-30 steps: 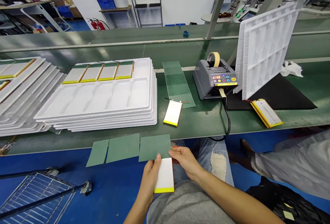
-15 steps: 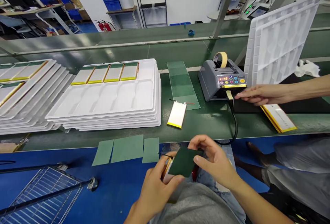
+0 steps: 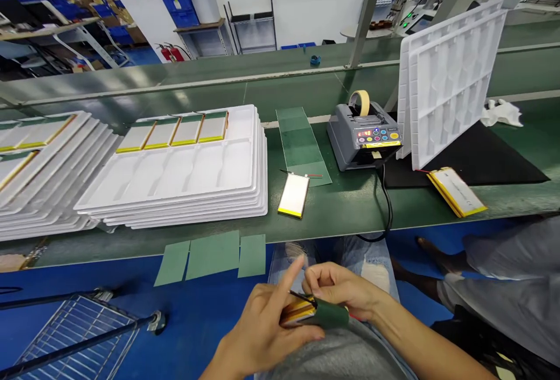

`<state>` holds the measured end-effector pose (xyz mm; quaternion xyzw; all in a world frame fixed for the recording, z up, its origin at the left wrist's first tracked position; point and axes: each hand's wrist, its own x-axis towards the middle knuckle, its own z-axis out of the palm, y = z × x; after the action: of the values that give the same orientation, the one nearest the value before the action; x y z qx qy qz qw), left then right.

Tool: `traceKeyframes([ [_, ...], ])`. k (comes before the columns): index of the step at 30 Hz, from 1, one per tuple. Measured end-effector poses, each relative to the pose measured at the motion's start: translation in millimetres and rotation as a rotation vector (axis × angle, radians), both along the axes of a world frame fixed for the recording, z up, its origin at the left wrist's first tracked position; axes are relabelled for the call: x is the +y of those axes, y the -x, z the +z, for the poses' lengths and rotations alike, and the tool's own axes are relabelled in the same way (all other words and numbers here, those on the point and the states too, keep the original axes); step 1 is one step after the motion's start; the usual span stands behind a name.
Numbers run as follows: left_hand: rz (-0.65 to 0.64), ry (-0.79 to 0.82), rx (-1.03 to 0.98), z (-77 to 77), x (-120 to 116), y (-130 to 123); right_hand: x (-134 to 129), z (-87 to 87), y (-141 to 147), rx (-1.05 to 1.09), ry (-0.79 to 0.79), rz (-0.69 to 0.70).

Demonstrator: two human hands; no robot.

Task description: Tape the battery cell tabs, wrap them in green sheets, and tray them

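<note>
My left hand (image 3: 271, 324) grips a yellow-edged battery pack (image 3: 298, 311) over my lap, thumb below and index finger raised. A dark green sheet (image 3: 331, 314) wraps round the pack's right end. My right hand (image 3: 343, 286) is closed at the pack's upper edge, thumb and fingers pinched by the green sheet. A black wire sticks out between my hands. On the bench ahead lies a single flat battery cell (image 3: 293, 195), beside a long green strip (image 3: 303, 143).
Stacked white trays (image 3: 188, 164) hold cells at left. Green pieces (image 3: 213, 255) hang at the bench edge. A tape dispenser (image 3: 364, 135), upright trays (image 3: 455, 82) and another battery pack (image 3: 457, 191) are at right. A person's legs (image 3: 503, 269) show beyond.
The pack has turned in my hands, so its layered edge now shows. My right hand has moved in to its top edge. The other person's hand has left the tape dispenser.
</note>
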<state>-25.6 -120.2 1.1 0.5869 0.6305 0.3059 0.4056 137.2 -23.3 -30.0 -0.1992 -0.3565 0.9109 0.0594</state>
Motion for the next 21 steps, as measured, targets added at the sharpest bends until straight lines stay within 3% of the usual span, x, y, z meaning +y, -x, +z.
traceKeyframes([
  [3, -0.002, 0.091, 0.027, 11.1, 4, -3, -9, -3.1, 5, -0.008, -0.045, -0.048],
  [6, 0.152, 0.181, 0.065, 15.2, 6, -2, -11, -11.1, 15, -0.047, -0.261, -0.098],
  [9, 0.324, 0.049, 0.163, 22.3, 14, 21, 5, -25.2, 13, -0.226, -0.677, -0.369],
  [12, 0.397, -0.169, 0.345, 51.1, 34, 64, 35, -46.3, -5, -0.496, -1.034, -0.695],
  [15, 0.374, -0.315, 0.766, 98.0, 74, 112, 63, -69.6, -24, -0.644, -1.178, -0.778],
  [16, 0.326, -0.289, 0.948, 114.1, 92, 126, 69, -76.3, -27, -0.677, -1.197, -0.78],
  [19, 0.253, -0.22, 1.059, 153.7, 156, 159, 75, -89.2, -28, -0.697, -1.262, -0.782],
  [21, 0.215, -0.146, 1.088, 168.8, 200, 173, 74, -92.0, -24, -0.673, -1.311, -0.789],
])
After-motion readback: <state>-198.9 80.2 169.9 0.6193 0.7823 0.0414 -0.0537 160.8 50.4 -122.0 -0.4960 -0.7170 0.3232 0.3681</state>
